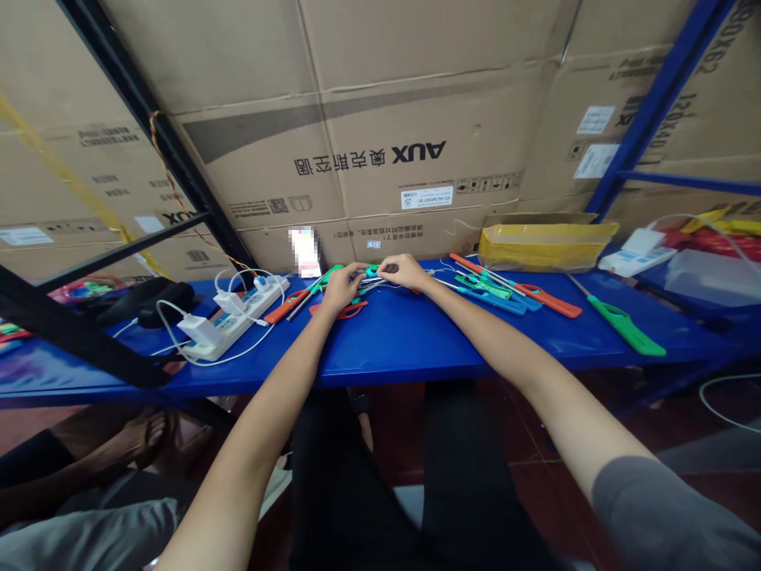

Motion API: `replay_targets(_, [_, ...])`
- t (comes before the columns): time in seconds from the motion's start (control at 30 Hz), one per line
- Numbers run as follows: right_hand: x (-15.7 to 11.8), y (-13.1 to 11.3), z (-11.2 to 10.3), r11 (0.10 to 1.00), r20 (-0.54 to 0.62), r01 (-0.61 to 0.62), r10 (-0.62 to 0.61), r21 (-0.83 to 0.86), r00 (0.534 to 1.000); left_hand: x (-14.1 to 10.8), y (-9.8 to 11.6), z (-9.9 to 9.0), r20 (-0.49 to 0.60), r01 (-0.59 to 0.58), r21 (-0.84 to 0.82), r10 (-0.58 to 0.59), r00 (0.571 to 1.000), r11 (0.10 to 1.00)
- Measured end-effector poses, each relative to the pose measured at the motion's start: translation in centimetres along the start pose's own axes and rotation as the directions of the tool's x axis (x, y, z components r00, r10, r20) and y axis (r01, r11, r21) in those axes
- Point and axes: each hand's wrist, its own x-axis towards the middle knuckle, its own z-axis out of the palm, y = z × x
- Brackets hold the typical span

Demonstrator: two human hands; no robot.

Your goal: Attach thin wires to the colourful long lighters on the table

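Observation:
My left hand [343, 287] and my right hand [405, 272] are close together over the back of the blue table, fingers bent. Between the fingertips shows a small green piece of a long-neck lighter [372, 270], which my left fingers hold. My right fingers are pinched beside it; what they grip is too small to make out. Under and around my hands lie metal lighter tubes and a red lighter handle [352, 310]. An orange lighter [288, 306] is left of my left hand. Blue lighters [491, 298] and an orange-red lighter [550, 300] lie right of my right hand.
A power strip [245, 312] with white chargers and cables stands at left, near a lit phone [307, 252]. Cardboard [369, 95] walls the back. At right are a yellow-taped box [547, 244] and a green lighter [626, 326]. Another person's legs [101, 464] show lower left.

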Motion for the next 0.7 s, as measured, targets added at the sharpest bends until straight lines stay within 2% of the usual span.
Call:
replay_targets(0.3, [0.09,-0.11,0.09,1.000,-0.010,0.013,-0.013,-0.013,1.000,0.06,0.48,-0.31,-0.044,0.024,-0.043,-0.026,0.999,0.999])
replay_targets(0.7, [-0.04,-0.74,0.28,0.990,0.049,0.093,-0.088,-0.103,0.995,0.16,0.45,-0.19,-0.058,0.001,0.028,0.000,0.998,1.000])
